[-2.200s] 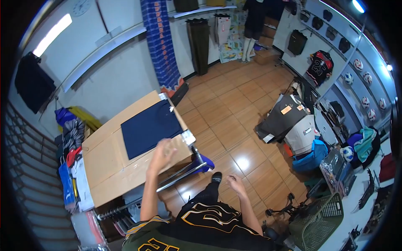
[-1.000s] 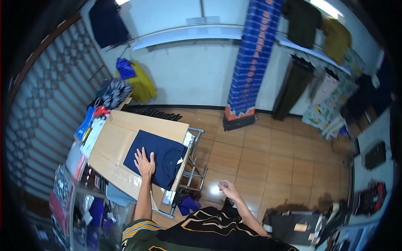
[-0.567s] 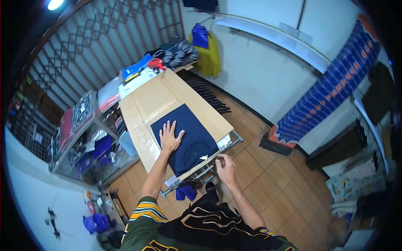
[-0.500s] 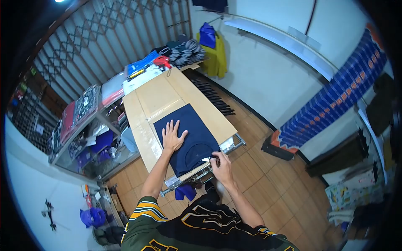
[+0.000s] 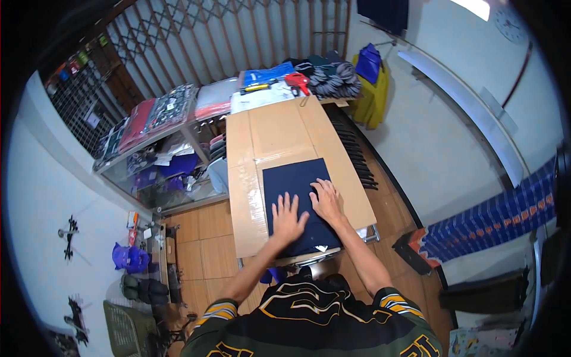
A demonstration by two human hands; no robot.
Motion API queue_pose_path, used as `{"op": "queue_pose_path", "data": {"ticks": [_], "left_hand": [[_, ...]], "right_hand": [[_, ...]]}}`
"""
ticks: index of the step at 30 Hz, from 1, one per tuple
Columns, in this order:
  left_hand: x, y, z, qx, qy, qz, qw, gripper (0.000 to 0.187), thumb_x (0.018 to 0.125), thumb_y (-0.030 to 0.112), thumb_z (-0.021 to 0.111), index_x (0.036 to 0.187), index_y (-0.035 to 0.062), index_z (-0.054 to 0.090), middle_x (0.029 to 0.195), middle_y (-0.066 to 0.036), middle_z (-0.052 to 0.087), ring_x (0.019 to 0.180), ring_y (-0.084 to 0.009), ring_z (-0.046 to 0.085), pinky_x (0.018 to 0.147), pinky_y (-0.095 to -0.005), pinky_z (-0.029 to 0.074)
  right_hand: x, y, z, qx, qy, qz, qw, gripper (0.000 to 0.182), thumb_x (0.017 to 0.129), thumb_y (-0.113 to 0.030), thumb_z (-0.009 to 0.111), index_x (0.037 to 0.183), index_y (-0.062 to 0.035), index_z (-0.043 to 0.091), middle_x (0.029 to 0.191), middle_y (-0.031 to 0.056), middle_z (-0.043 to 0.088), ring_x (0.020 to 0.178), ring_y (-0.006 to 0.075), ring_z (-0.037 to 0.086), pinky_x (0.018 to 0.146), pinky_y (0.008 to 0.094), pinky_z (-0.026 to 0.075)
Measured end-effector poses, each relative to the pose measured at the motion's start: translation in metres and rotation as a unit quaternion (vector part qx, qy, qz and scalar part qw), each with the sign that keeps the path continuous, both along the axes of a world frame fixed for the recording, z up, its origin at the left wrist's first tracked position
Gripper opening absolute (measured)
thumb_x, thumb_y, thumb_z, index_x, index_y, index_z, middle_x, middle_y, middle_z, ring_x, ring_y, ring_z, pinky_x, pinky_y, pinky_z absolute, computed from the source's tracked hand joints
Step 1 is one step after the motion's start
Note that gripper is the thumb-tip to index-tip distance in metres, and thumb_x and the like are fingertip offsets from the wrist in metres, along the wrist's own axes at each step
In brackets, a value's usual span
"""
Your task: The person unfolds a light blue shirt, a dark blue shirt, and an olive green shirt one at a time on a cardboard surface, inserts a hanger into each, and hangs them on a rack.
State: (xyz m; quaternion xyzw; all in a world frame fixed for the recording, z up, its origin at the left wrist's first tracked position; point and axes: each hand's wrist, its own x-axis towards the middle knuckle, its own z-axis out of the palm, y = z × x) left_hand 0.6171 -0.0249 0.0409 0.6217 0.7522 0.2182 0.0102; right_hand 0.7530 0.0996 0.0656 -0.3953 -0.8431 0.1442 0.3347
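A dark navy folded T-shirt (image 5: 295, 178) lies flat on the cardboard-topped table, its collar end towards me. My left hand (image 5: 289, 218) rests on the left half of the shirt, fingers spread. On its right side, a little farther up, lies my right hand (image 5: 326, 201), palm down with the fingers apart. Neither hand grips anything. A small white label (image 5: 322, 247) shows at the near edge by the collar, most of which my hands and forearms leave in view only partly.
The table (image 5: 273, 134) has brown cardboard taped on top. A red tagging-gun-like tool (image 5: 297, 82) and folded grey garments (image 5: 336, 80) lie at its far end. A glass display case (image 5: 196, 146) stands left. Black hangers (image 5: 355, 149) line the right side; a blue patterned roll (image 5: 493, 223) leans farther right.
My right hand has left the collar and label and now lies flat on the shirt's right side. My left hand stays on the shirt. The view has turned, shifting the table rightwards.
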Motion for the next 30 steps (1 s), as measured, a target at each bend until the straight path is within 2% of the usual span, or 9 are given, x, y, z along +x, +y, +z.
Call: {"op": "queue_pose_path", "data": {"ticks": [1, 6, 10, 13, 17, 20, 22, 26, 30], "left_hand": [[0.013, -0.017, 0.005, -0.002, -0.018, -0.005, 1.000, 0.070, 0.101, 0.046, 0.056, 0.158, 0.0099, 0.041, 0.162, -0.033, 0.031, 0.152, -0.0509, 0.026, 0.121, -0.0665, 0.019], [0.058, -0.076, 0.028, -0.076, -0.061, -0.044, 0.994, 0.054, 0.103, 0.039, 0.056, 0.155, 0.0320, 0.047, 0.163, -0.035, 0.024, 0.149, -0.0606, 0.020, 0.118, -0.0725, 0.019], [0.057, -0.085, 0.026, -0.039, -0.100, -0.008, 0.994, 0.043, 0.103, 0.039, 0.056, 0.144, 0.0307, 0.060, 0.163, -0.030, 0.029, 0.151, -0.0536, 0.023, 0.118, -0.0699, 0.022], [0.054, -0.088, 0.035, -0.064, -0.041, 0.068, 0.995, 0.040, 0.102, 0.040, 0.056, 0.141, 0.0329, 0.063, 0.163, -0.029, 0.030, 0.151, -0.0523, 0.025, 0.118, -0.0711, 0.021], [0.032, -0.083, 0.046, -0.059, -0.031, 0.161, 0.985, 0.038, 0.099, 0.044, 0.059, 0.134, 0.0315, 0.068, 0.163, -0.031, 0.030, 0.150, -0.0574, 0.023, 0.111, -0.0813, 0.019], [-0.006, -0.066, 0.039, -0.066, -0.030, 0.253, 0.965, 0.040, 0.098, 0.045, 0.059, 0.136, 0.0320, 0.067, 0.166, -0.031, 0.022, 0.151, -0.0580, 0.017, 0.113, -0.0811, 0.014], [-0.033, -0.047, 0.039, -0.091, -0.060, 0.269, 0.957, 0.042, 0.098, 0.045, 0.059, 0.137, 0.0321, 0.065, 0.167, -0.031, 0.018, 0.152, -0.0575, 0.014, 0.114, -0.0809, 0.012], [-0.070, 0.001, 0.026, -0.091, -0.027, 0.250, 0.964, 0.047, 0.096, 0.042, 0.062, 0.142, 0.0332, 0.061, 0.167, -0.034, 0.017, 0.152, -0.0593, 0.011, 0.112, -0.0834, 0.010], [-0.105, 0.054, 0.018, -0.108, -0.028, 0.210, 0.971, 0.057, 0.096, 0.039, 0.068, 0.150, 0.0356, 0.052, 0.165, -0.033, 0.023, 0.150, -0.0600, 0.017, 0.108, -0.0853, 0.018]], "right_hand": [[-0.010, 0.012, -0.001, -0.027, -0.042, 0.013, 0.999, 0.035, 0.093, -0.023, 0.070, 0.126, -0.0129, 0.069, 0.144, 0.0157, 0.058, 0.139, 0.0382, 0.048, 0.111, 0.0645, 0.036], [-0.058, 0.040, 0.006, -0.066, -0.101, 0.134, 0.984, 0.033, 0.097, -0.033, 0.066, 0.128, -0.0205, 0.069, 0.154, 0.0165, 0.049, 0.148, 0.0393, 0.037, 0.116, 0.0742, 0.023], [-0.067, 0.059, -0.001, -0.029, -0.138, 0.158, 0.977, 0.033, 0.098, -0.037, 0.065, 0.126, -0.0213, 0.071, 0.153, 0.0150, 0.051, 0.149, 0.0388, 0.036, 0.116, 0.0733, 0.024], [-0.062, 0.064, 0.002, 0.004, -0.148, 0.130, 0.981, 0.033, 0.097, -0.038, 0.065, 0.124, -0.0202, 0.071, 0.151, 0.0183, 0.052, 0.148, 0.0403, 0.037, 0.115, 0.0732, 0.027], [-0.043, 0.089, 0.008, 0.065, -0.136, 0.056, 0.987, 0.027, 0.097, -0.038, 0.064, 0.108, -0.0158, 0.075, 0.145, 0.0183, 0.053, 0.139, 0.0398, 0.043, 0.108, 0.0678, 0.035], [-0.018, 0.099, 0.009, 0.074, -0.132, 0.014, 0.988, 0.027, 0.097, -0.037, 0.065, 0.103, -0.0137, 0.075, 0.146, 0.0195, 0.052, 0.140, 0.0417, 0.042, 0.108, 0.0686, 0.034], [-0.001, 0.093, 0.010, 0.063, -0.137, 0.013, 0.988, 0.028, 0.096, -0.037, 0.066, 0.102, -0.0112, 0.075, 0.149, 0.0207, 0.051, 0.143, 0.0445, 0.038, 0.110, 0.0701, 0.031], [0.030, 0.067, 0.009, 0.057, -0.133, 0.004, 0.989, 0.028, 0.095, -0.034, 0.068, 0.099, -0.0068, 0.073, 0.151, 0.0225, 0.050, 0.144, 0.0470, 0.036, 0.112, 0.0710, 0.029], [0.053, 0.024, 0.014, 0.040, -0.131, 0.009, 0.991, 0.028, 0.092, -0.032, 0.072, 0.096, -0.0043, 0.072, 0.150, 0.0238, 0.050, 0.144, 0.0484, 0.036, 0.111, 0.0722, 0.028]]}}
